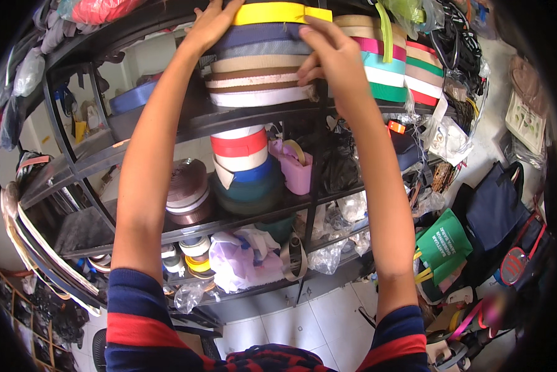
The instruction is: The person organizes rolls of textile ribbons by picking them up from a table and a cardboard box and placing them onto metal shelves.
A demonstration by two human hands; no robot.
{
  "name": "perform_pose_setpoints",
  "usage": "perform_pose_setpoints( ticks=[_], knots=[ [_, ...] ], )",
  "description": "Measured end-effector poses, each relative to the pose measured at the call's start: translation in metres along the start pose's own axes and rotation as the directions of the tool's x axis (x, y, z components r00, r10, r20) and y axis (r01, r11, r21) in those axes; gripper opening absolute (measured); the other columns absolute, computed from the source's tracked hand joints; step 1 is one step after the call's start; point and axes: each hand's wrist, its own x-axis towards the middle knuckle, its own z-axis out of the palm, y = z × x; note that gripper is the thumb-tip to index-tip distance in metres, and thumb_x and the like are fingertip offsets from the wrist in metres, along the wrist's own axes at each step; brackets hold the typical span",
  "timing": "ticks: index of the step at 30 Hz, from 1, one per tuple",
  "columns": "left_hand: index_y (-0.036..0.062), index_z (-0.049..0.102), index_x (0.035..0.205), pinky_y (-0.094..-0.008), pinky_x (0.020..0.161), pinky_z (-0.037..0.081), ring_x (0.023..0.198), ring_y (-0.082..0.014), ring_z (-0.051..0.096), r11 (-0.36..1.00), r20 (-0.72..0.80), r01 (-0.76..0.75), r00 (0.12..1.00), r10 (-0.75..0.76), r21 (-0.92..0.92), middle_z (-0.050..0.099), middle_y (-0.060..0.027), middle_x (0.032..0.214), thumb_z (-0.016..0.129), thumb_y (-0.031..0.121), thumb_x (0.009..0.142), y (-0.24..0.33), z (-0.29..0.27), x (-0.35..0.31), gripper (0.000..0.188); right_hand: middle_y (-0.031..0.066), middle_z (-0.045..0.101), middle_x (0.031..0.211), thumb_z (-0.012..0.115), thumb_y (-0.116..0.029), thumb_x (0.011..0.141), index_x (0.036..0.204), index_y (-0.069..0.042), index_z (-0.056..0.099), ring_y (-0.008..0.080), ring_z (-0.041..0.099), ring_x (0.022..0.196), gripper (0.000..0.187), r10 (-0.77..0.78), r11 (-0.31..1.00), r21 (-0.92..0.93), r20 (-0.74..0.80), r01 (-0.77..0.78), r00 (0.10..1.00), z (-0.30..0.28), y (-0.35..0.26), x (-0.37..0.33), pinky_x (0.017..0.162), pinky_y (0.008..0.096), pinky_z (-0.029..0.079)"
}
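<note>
Webbing in a yellow roll tops the stack at twelve o'clock, its band running from nine to three and its loose end pointing toward three. Below it, toward six o'clock, a pink bin holds a tan band. Your left hand is at the roll's nine-o'clock edge and your right hand, half curled, at its four-o'clock side; whether either grips it, I cannot tell.

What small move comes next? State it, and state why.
Perhaps pinch the jutting end of the round yellow fabric-ribbon roll: it lies beside the right hand, while the left hand sits at the roll's left side.
</note>
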Motion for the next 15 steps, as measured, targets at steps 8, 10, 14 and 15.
perform_pose_setpoints(
  ticks=[8, 10, 14, 15],
  knots=[
    [-0.0010, 0.058, 0.118, -0.0324, 0.093, 0.043, 0.103, -0.0230, 0.059, 0.556, -0.231, -0.404, 0.906, 0.356, -0.726, 0.064, -0.0134, 0.112, 0.052, 0.033, 0.092, 0.065, -0.036, -0.170, 0.043, 0.0263, 0.058, 0.117, 0.052, -0.028, 0.094, 0.125, 0.007, 0.050, 0.0193, 0.060, 0.059, 0.047, -0.022, 0.980, 0.196, -0.116, 0.045, 0.993, -0.023, -0.027, -0.094, 0.052, 0.0306, 0.051],
    [-0.0008, 0.056, 0.120, -0.0336, 0.094, 0.043, 0.105, -0.0238, 0.058, 0.517, -0.077, -0.270, 0.928, 0.364, -0.812, 0.062, -0.0137, 0.115, 0.051, 0.037, 0.090, 0.054, -0.038, -0.195, 0.049, 0.0290, 0.054, 0.122, 0.041, -0.030, 0.097, 0.129, 0.009, 0.045, 0.0201, 0.058, 0.058, 0.051, 0.054, 0.968, 0.250, -0.116, -0.023, 0.992, -0.011, -0.035, -0.135, 0.048, 0.0310, 0.050],
    [-0.0004, 0.052, 0.124, -0.0361, 0.096, 0.041, 0.110, -0.0255, 0.055, 0.479, 0.020, -0.120, 0.961, 0.277, -0.870, 0.058, -0.0141, 0.120, 0.050, 0.047, 0.085, 0.014, -0.031, -0.214, 0.061, 0.0332, 0.049, 0.121, 0.036, -0.030, 0.098, 0.128, 0.014, 0.040, 0.0203, 0.056, 0.053, 0.053, 0.208, 0.930, 0.327, -0.088, -0.170, 0.974, 0.006, -0.021, -0.222, 0.044, 0.0282, 0.050],
    [-0.0003, 0.051, 0.125, -0.0368, 0.096, 0.041, 0.111, -0.0259, 0.054, 0.463, 0.029, -0.100, 0.964, 0.263, -0.881, 0.057, -0.0142, 0.122, 0.049, 0.050, 0.084, 0.007, -0.028, -0.217, 0.065, 0.0323, 0.049, 0.121, 0.036, -0.029, 0.099, 0.124, 0.014, 0.040, 0.0195, 0.056, 0.053, 0.051, 0.273, 0.931, 0.271, -0.080, -0.243, 0.959, 0.008, -0.018, -0.241, 0.045, 0.0283, 0.051]
  ],
)
